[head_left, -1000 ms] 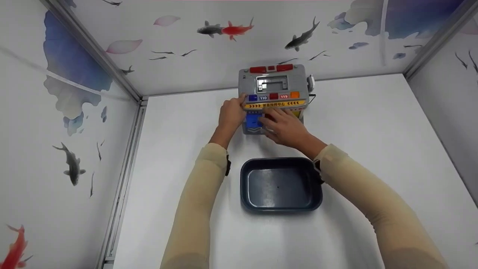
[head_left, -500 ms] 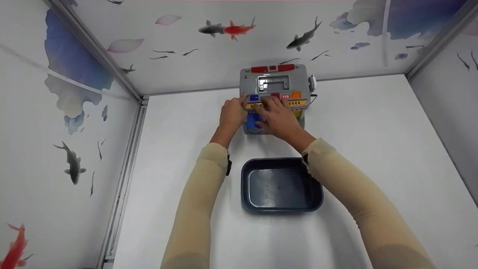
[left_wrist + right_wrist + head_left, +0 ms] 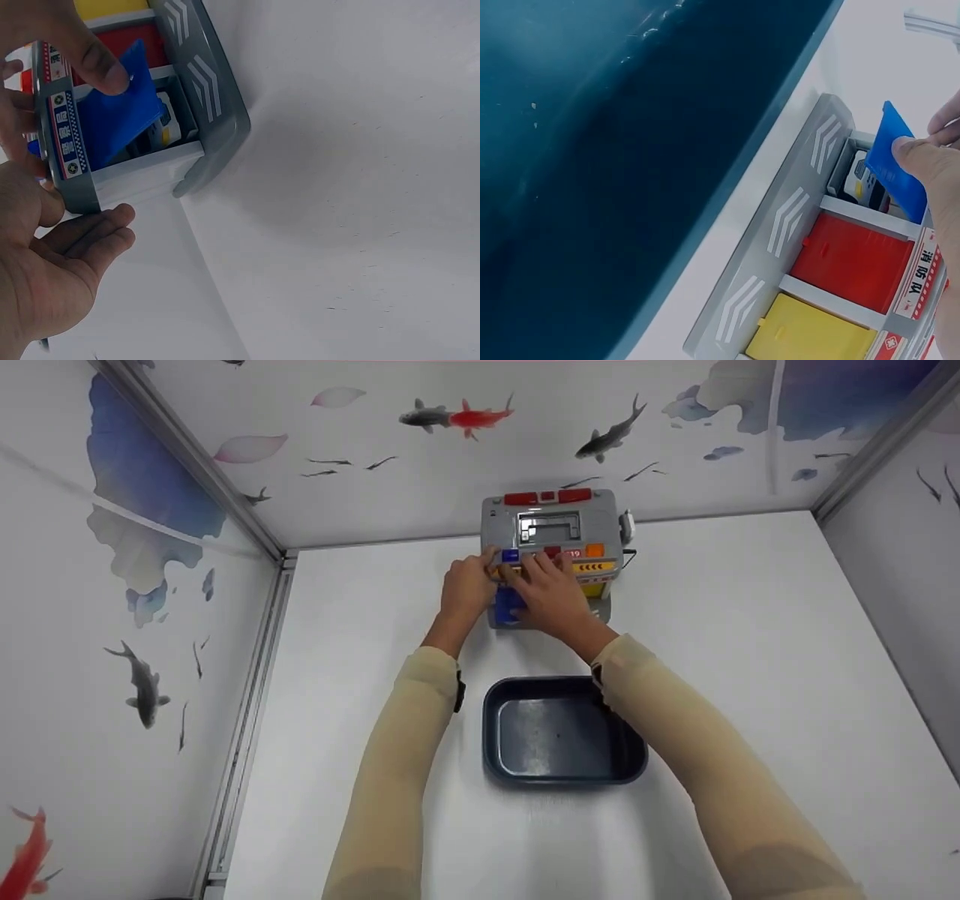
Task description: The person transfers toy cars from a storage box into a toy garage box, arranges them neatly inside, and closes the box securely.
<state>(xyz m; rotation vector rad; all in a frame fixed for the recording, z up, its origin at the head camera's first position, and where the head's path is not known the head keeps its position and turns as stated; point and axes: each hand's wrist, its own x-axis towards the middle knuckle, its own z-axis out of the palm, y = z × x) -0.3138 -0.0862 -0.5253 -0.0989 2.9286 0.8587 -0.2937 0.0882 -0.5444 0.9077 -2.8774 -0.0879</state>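
A grey toy rescue station (image 3: 501,526), with red lights and coloured buttons on its roof, stands against the back wall. My left hand (image 3: 463,591) grips its left front corner, thumb and fingers on either side of the roof edge in the left wrist view. The fingers of my right hand (image 3: 556,598) lie over the front roof edge. Its thumb pinches the blue door (image 3: 895,166), which is tilted outward. Behind it, a white, black and yellow toy vehicle (image 3: 857,182) shows partly inside the compartment. The red door (image 3: 853,262) and yellow door (image 3: 810,330) stay closed.
A dark blue plastic tub (image 3: 564,781) sits on the white table (image 3: 750,660) in front of the station, partly under my right forearm. A white part (image 3: 628,526) sticks out of the station's right side. Walls printed with fish surround the table.
My right hand has moved left and up, from the front doors to the roof edge, with its thumb at the blue door. My left hand keeps its place on the corner.
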